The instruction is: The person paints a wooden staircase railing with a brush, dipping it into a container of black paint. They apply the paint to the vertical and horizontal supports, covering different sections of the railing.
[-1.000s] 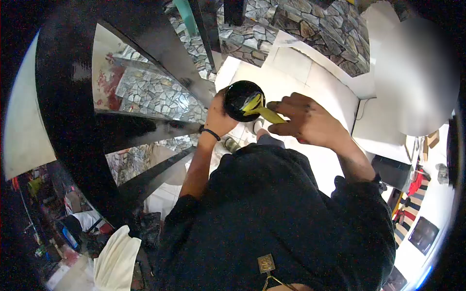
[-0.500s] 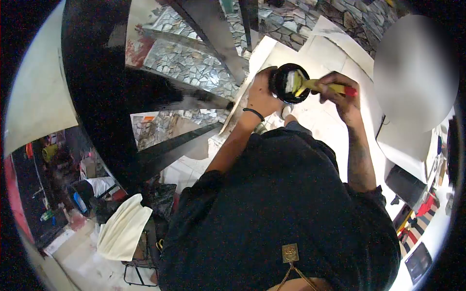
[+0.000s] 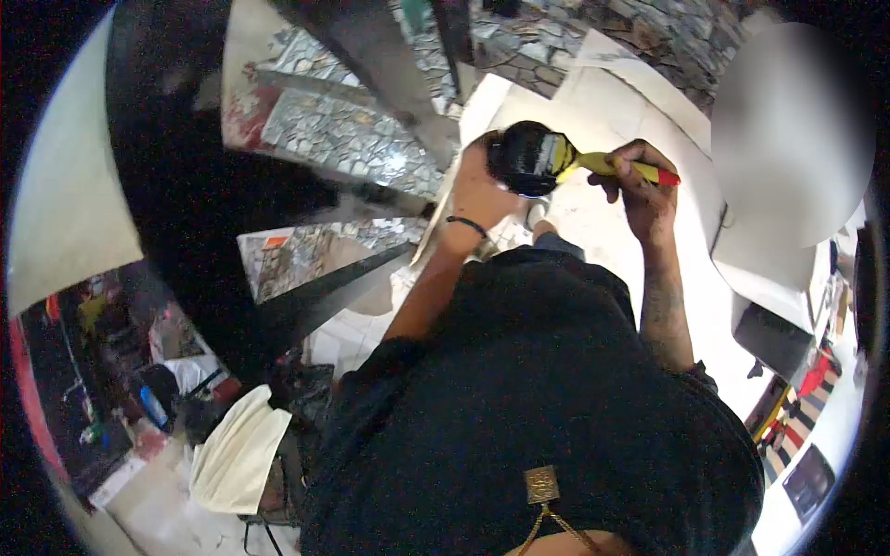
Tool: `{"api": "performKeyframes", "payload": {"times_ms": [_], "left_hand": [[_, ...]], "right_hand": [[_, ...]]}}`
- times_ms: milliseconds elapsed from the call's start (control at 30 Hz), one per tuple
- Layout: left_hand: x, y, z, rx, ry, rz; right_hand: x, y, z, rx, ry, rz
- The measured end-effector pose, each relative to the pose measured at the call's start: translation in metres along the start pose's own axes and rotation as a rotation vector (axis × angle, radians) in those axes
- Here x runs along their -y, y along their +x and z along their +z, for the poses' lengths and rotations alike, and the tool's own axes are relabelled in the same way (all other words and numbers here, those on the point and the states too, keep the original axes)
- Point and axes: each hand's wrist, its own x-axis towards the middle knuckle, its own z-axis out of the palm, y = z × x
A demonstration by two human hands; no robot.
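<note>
– head view: how best to work the brush point(image 3: 598, 164)?
– i'd keep the dark container point(image 3: 521, 159) level and wipe the bristles point(image 3: 560, 154) lightly on its rim.
– and the fingers?
– the right hand point(image 3: 646, 190) grips the brush, bristles beyond its fingers at the container's mouth; the left hand point(image 3: 484, 193) clasps the container's side, fingers partly hidden.

Dark beams point(image 3: 287, 190) bar the way across the left of the frame; right of the right hand point(image 3: 648, 199), free room over a pale surface point(image 3: 695, 259) meets a blurred pale shape point(image 3: 793, 139), upper right.
</note>
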Motion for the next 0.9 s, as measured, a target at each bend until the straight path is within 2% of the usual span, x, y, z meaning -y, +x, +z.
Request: {"api": "performKeyframes", "payload": {"times_ms": [33, 100, 233, 300, 333, 433, 533, 667, 833, 900], "left_hand": [[-0.008, 0.002, -0.002, 0.009, -0.089, -0.038], [-0.008, 0.003, -0.006, -0.001, 0.105, -0.037], [-0.008, 0.006, -0.005, -0.051, 0.103, 0.01], [-0.016, 0.007, -0.006, -0.022, 0.178, 0.055], [-0.02, 0.01, -0.006, -0.011, 0.214, 0.081], [0.009, 0.011, 0.009, -0.021, 0.046, 0.038], [0.006, 0.016, 0.0, -0.018, 0.132, 0.122], [-0.015, 0.017, -0.008, -0.062, 0.124, 0.075], [-0.016, 0.019, -0.008, -0.047, 0.238, 0.188], [-0.011, 0.018, -0.004, -0.018, 0.231, 0.184]], "right_hand": [[0.001, 0.0, -0.004, -0.026, 0.085, -0.002], [0.004, -0.001, -0.01, -0.065, 0.101, -0.021], [0.007, -0.003, -0.01, 0.004, -0.09, 0.021], [0.003, -0.001, -0.003, 0.031, -0.079, 0.086], [0.001, -0.001, 0.002, 0.019, -0.001, 0.053], [0.004, -0.002, 0.001, -0.03, 0.11, 0.024], [0.013, -0.002, -0.004, -0.063, 0.17, 0.005], [0.005, -0.009, -0.02, -0.032, 0.1, -0.004], [0.013, -0.012, -0.006, -0.119, 0.052, 0.018], [0.026, -0.007, -0.001, -0.06, -0.168, 0.025]]}}
